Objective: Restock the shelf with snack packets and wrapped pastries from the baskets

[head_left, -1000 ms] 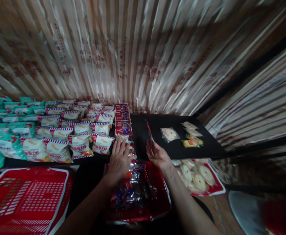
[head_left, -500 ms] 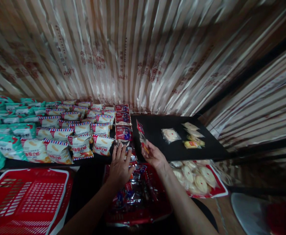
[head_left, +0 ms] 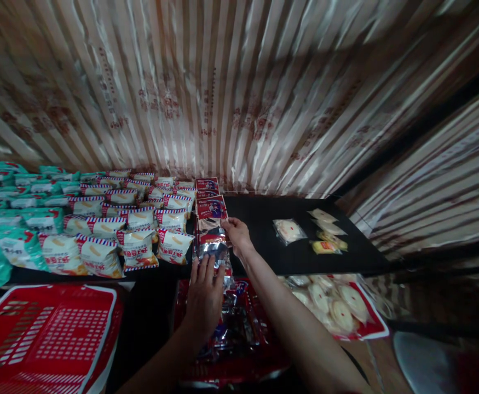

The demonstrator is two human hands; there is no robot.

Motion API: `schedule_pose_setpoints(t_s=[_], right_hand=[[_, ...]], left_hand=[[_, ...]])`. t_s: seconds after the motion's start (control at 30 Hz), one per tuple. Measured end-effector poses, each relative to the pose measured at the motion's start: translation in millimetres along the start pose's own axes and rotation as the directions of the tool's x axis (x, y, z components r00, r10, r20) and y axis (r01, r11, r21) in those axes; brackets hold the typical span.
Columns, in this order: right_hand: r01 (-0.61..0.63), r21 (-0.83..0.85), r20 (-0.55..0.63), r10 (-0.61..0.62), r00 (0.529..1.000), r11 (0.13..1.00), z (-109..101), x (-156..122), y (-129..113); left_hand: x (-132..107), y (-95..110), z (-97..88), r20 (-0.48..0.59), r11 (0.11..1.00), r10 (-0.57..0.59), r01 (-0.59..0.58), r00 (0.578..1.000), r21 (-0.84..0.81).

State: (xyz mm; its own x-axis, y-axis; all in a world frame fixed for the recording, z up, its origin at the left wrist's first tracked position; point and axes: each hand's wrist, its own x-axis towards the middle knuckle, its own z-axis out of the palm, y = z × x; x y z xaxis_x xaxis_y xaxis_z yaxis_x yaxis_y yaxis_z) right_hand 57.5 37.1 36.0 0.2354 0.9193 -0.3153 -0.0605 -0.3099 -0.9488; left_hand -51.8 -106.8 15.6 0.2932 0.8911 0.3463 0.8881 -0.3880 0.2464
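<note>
Right hand: thumb and fingertips drawn narrow on the right edge of a dark-and-red packet, which lies face up in a column of glossy packets on the black bench. Left hand: palm down, fingers loosely parted, fingertips on the silvery near end of the same column; nothing seen gripped in it. Column: red-topped packets, overlapping, running from the far edge of the bench toward the near edge. Below the near edge, partly covered by the forearms: one red basket, containing shiny dark packets with red and blue print. Left of the column, just beside it: rows of plump white-and-red bags, standing close together; farther left, rows of teal bags. Lower left: one red slotted basket with a white rim. On the right part of the bench, well apart from the column: one clear-wrapped white round, some flat pale packets and one yellow packet. Below these: a red tray, heaped with wrapped pale rounds. Backdrop: striped, wrinkled sheeting, printed with dark red motifs.
</note>
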Motion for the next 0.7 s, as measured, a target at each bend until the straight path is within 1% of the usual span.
schedule_pose_setpoints(t_s=[0.1, 0.23, 0.33, 0.47, 0.6, 0.7], right_hand=[[0.099, -0.178, -0.042, -0.108, 0.993, 0.979, -0.6, 10.5, 10.7], [0.204, -0.368, -0.034, -0.233, 0.972, 0.907, -3.4, 14.8, 19.9], [0.27, -0.535, 0.003, -0.318, 0.948, 0.8, -0.9, 9.7, 18.1], [0.285, -0.723, 0.061, -0.353, 0.934, 0.629, 5.5, -0.5, 11.3], [0.289, -0.828, 0.1, -0.381, 0.919, 0.481, 9.4, -8.3, 9.0], [0.331, -0.852, 0.167, -0.387, 0.907, 0.405, 10.7, -11.7, 10.1]], left_hand=[[0.8, -0.2, -0.1, -0.01, 1.0, -0.003, 0.003, 1.0, 0.002], [1.4, -0.4, 1.3, -0.009, 1.0, -0.011, 0.011, 1.0, 0.005], [1.9, -0.6, 2.6, -0.006, 1.0, -0.01, 0.01, 1.0, 0.0], [2.8, -0.7, 3.6, -0.02, 1.0, -0.016, 0.016, 1.0, -0.006], [2.5, -1.2, 4.8, -0.034, 1.0, -0.018, 0.018, 0.999, -0.02], [2.6, -1.0, 3.6, -0.019, 1.0, -0.019, 0.019, 1.0, -0.012]])
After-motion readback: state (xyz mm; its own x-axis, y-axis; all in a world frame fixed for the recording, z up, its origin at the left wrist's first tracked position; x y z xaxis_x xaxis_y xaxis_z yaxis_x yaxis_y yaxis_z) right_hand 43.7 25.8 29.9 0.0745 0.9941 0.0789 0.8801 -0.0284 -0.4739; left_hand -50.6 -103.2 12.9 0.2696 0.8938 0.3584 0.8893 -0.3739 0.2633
